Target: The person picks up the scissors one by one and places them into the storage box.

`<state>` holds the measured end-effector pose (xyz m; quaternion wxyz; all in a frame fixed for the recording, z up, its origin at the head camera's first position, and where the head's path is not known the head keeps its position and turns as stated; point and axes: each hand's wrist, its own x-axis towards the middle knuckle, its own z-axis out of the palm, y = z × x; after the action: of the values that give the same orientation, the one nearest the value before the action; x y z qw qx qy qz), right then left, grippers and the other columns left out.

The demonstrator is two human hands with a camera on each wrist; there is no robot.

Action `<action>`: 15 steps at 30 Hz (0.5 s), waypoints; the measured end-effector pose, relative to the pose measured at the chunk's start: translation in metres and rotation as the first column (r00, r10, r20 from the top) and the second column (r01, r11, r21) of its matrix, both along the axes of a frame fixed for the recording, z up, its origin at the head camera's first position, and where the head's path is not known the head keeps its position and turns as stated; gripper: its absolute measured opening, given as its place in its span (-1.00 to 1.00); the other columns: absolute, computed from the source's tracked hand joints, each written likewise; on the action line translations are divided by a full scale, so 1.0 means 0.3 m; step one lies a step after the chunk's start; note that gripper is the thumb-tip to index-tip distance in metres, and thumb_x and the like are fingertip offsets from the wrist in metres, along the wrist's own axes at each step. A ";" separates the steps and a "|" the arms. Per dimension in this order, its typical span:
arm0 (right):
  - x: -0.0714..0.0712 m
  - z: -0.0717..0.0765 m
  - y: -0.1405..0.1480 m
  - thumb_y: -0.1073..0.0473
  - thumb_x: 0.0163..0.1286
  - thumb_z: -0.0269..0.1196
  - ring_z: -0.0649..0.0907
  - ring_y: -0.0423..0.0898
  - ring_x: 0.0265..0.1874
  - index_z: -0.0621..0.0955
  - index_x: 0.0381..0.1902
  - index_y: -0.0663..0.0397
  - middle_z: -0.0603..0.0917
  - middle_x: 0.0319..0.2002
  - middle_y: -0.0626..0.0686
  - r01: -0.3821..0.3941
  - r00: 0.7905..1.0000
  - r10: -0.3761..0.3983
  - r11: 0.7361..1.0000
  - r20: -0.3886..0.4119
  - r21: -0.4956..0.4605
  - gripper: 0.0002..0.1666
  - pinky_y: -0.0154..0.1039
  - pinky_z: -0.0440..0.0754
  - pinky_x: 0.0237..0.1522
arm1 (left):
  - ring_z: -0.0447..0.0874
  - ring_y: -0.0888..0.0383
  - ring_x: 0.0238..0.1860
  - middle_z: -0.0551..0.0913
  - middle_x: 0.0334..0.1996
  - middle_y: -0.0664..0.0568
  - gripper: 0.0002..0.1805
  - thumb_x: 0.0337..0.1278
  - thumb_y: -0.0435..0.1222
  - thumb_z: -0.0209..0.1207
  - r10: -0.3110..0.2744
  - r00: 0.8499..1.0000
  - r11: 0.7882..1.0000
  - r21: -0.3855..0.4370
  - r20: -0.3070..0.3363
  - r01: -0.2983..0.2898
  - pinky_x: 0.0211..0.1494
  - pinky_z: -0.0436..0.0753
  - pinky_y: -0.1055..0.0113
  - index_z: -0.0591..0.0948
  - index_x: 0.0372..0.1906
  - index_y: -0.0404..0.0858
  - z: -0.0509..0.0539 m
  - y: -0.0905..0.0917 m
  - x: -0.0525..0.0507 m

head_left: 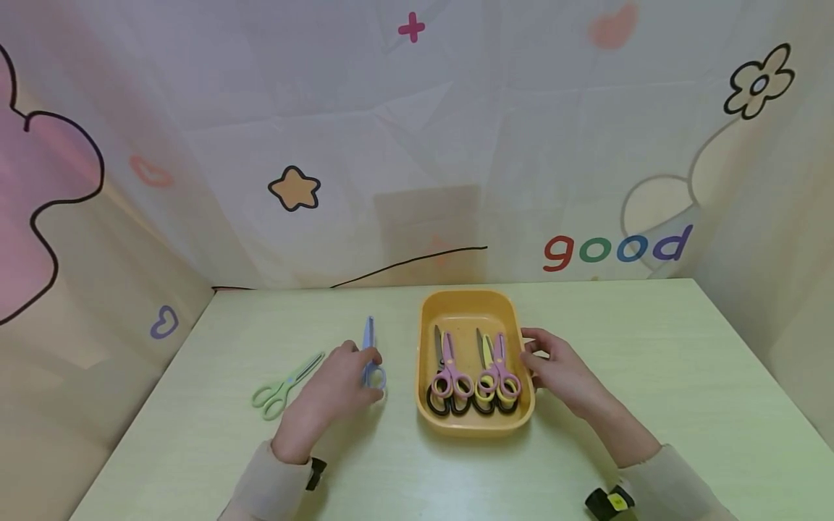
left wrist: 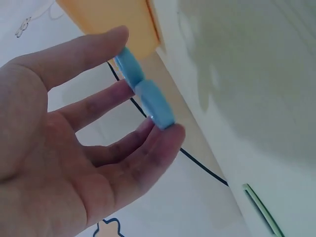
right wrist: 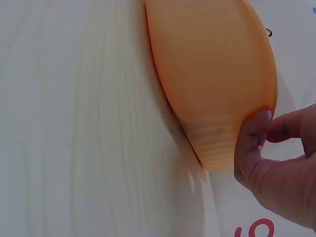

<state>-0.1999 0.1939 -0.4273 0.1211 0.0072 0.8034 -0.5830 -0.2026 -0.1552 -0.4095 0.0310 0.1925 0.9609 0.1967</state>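
Note:
A pair of blue scissors (head_left: 368, 334) is held by the handle loops between the thumb and fingers of my left hand (head_left: 342, 387), left of the tray. The left wrist view shows the loops (left wrist: 155, 103) edge-on, raised off the table. My right hand (head_left: 560, 369) pinches the right rim of the yellow-orange tray (head_left: 478, 428), its thumb (right wrist: 254, 133) against the outer wall. Inside the tray lie pink scissors (head_left: 449, 373), yellow scissors (head_left: 487, 351) and black-handled scissors (head_left: 438, 399), overlapping in two groups with their blades pointing away.
Green scissors (head_left: 276, 394) lie on the pale wooden table (head_left: 651, 362), left of my left hand. A printed cloth (head_left: 443, 137) hangs behind the table and along both sides.

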 end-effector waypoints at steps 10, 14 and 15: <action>-0.002 -0.004 -0.002 0.27 0.61 0.05 0.54 0.06 -0.19 0.24 0.51 0.32 0.40 0.03 0.25 -0.005 1.000 0.005 1.000 0.002 -0.002 -0.40 -0.25 0.68 -0.28 | 0.48 -0.11 -0.14 0.52 -0.18 -0.20 -0.59 -0.02 -0.38 0.47 -0.017 0.989 0.997 0.073 -0.146 0.028 -0.18 0.61 0.09 0.66 0.00 -0.32 0.044 0.043 0.022; -0.002 -0.003 -0.001 0.27 0.61 0.05 0.54 0.06 -0.19 0.24 0.51 0.33 0.39 0.02 0.25 -0.006 1.000 0.006 1.000 -0.002 -0.007 -0.40 -0.25 0.69 -0.28 | 0.46 -0.09 -0.15 0.52 -0.19 -0.18 -0.58 0.00 -0.36 0.49 -0.033 0.985 0.994 0.101 -0.170 0.051 -0.20 0.59 0.11 0.65 0.00 -0.30 0.061 0.073 0.027; -0.002 -0.003 -0.001 0.27 0.61 0.05 0.54 0.06 -0.19 0.24 0.51 0.34 0.39 0.03 0.25 -0.007 1.000 0.007 1.000 -0.003 -0.007 -0.40 -0.25 0.69 -0.28 | 0.46 -0.07 -0.16 0.51 -0.20 -0.16 -0.58 0.00 -0.35 0.49 -0.036 0.984 0.993 0.106 -0.174 0.055 -0.22 0.58 0.13 0.65 0.01 -0.30 0.064 0.082 0.027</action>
<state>-0.2004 0.1937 -0.4281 0.1222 0.0032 0.8014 -0.5855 -0.1945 -0.1307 -0.3903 -0.0582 0.2323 0.9429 0.2316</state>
